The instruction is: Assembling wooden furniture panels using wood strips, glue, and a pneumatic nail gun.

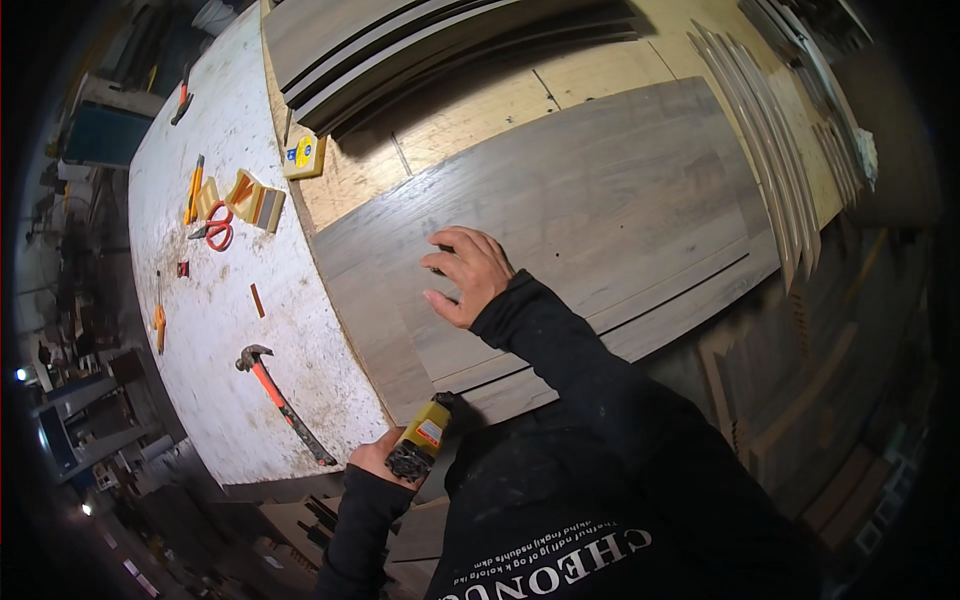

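Note:
A wide grey wood-grain panel lies before me, with a narrow slot along its near edge and a few small dark dots. Over its left half is my right hand, fingers apart and slightly curled, holding nothing. Whether the fingertips touch the panel I cannot tell. My left hand is closed round a yellow-and-black handheld power tool at the panel's near left corner. The tool's exact kind is unclear, and my fingers are partly hidden behind it.
On the white worktop to the left lie a claw hammer, red-handled scissors, a yellow cutter, an orange-handled screwdriver and tape rolls. A tape measure, stacked panels and long strips surround the panel.

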The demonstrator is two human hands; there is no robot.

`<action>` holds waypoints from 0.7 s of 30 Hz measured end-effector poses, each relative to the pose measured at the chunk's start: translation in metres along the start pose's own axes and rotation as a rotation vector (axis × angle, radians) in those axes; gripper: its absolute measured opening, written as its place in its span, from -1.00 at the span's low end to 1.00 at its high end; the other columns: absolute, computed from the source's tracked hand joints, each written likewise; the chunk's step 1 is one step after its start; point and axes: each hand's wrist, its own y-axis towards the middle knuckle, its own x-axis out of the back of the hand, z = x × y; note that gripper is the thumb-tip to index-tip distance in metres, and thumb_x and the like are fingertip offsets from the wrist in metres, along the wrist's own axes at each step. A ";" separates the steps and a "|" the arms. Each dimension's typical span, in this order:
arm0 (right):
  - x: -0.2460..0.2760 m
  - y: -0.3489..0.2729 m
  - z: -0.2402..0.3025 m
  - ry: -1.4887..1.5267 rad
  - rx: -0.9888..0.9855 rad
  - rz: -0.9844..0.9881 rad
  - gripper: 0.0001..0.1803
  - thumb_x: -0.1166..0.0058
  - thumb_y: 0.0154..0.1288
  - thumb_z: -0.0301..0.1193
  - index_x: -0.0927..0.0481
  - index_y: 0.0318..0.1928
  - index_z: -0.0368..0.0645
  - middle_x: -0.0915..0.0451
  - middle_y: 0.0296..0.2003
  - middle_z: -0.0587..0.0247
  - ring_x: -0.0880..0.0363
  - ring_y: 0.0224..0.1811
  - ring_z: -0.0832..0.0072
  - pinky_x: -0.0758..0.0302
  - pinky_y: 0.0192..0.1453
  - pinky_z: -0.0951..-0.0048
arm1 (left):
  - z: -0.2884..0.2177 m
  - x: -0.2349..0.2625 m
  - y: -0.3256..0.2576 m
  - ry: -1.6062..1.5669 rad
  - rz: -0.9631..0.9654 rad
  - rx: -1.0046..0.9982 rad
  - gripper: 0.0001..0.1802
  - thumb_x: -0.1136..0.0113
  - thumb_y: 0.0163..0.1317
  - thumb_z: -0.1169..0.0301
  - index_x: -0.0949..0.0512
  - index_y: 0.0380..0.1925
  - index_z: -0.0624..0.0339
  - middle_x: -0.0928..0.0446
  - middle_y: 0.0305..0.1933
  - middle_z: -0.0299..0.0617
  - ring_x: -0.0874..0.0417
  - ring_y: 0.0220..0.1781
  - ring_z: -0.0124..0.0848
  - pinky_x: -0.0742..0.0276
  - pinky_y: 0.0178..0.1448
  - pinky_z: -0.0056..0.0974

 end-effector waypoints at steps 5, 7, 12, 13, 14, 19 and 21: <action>0.001 0.000 0.001 -0.006 0.002 -0.011 -0.66 -0.20 -0.16 -0.37 -0.52 -0.27 -0.14 -0.39 -0.08 0.10 -0.30 0.05 0.18 -0.22 0.12 0.24 | -0.004 0.000 0.002 0.151 0.034 0.042 -0.60 -0.25 -0.25 0.30 -0.49 -0.32 0.18 -0.51 -0.58 0.00 -0.56 -0.45 -0.05 -0.51 -0.34 -0.19; 0.001 -0.001 0.000 -0.009 -0.004 -0.015 -0.66 -0.20 -0.16 -0.37 -0.52 -0.27 -0.14 -0.39 -0.08 0.10 -0.30 0.05 0.18 -0.22 0.12 0.24 | -0.005 0.000 0.003 0.199 0.032 0.042 -0.61 -0.24 -0.25 0.30 -0.49 -0.32 0.16 -0.50 -0.59 0.00 -0.56 -0.46 -0.04 -0.50 -0.34 -0.19; 0.001 -0.002 -0.001 0.012 0.003 -0.025 -0.66 -0.20 -0.16 -0.37 -0.52 -0.27 -0.14 -0.39 -0.08 0.10 -0.30 0.05 0.19 -0.23 0.11 0.24 | 0.017 -0.005 -0.006 -0.130 -0.137 -0.095 -0.61 -0.26 -0.26 0.25 -0.50 -0.36 0.15 -0.51 -0.60 -0.03 -0.57 -0.48 -0.06 -0.51 -0.36 -0.17; 0.001 -0.002 -0.001 0.016 0.002 -0.028 -0.66 -0.20 -0.16 -0.37 -0.52 -0.27 -0.14 -0.39 -0.08 0.10 -0.30 0.05 0.19 -0.24 0.11 0.24 | 0.019 -0.006 -0.006 -0.127 -0.139 -0.029 -0.64 -0.27 -0.29 0.31 -0.50 -0.40 0.19 -0.51 -0.60 -0.03 -0.57 -0.48 -0.06 -0.51 -0.34 -0.19; 0.000 -0.001 -0.001 0.020 0.004 -0.031 -0.66 -0.20 -0.16 -0.37 -0.52 -0.27 -0.14 -0.39 -0.08 0.10 -0.31 0.05 0.19 -0.24 0.11 0.24 | 0.019 -0.006 -0.004 -0.125 -0.138 -0.029 -0.64 -0.27 -0.29 0.31 -0.50 -0.40 0.19 -0.51 -0.60 -0.03 -0.57 -0.48 -0.06 -0.51 -0.34 -0.19; 0.001 -0.001 -0.001 0.010 0.005 -0.034 -0.66 -0.20 -0.16 -0.36 -0.52 -0.28 -0.13 -0.40 -0.09 0.11 -0.31 0.05 0.19 -0.25 0.10 0.24 | 0.027 -0.006 0.005 -0.028 -0.088 -0.082 -0.60 -0.27 -0.29 0.28 -0.48 -0.36 0.17 -0.52 -0.55 0.00 -0.57 -0.43 -0.04 -0.50 -0.30 -0.15; 0.001 -0.001 0.000 0.012 0.007 -0.033 -0.67 -0.19 -0.16 -0.35 -0.52 -0.28 -0.13 -0.40 -0.09 0.11 -0.31 0.05 0.20 -0.25 0.10 0.24 | 0.016 -0.001 0.004 -0.012 -0.068 -0.068 -0.60 -0.27 -0.28 0.28 -0.48 -0.35 0.15 -0.52 -0.54 0.00 -0.57 -0.42 -0.04 -0.50 -0.29 -0.15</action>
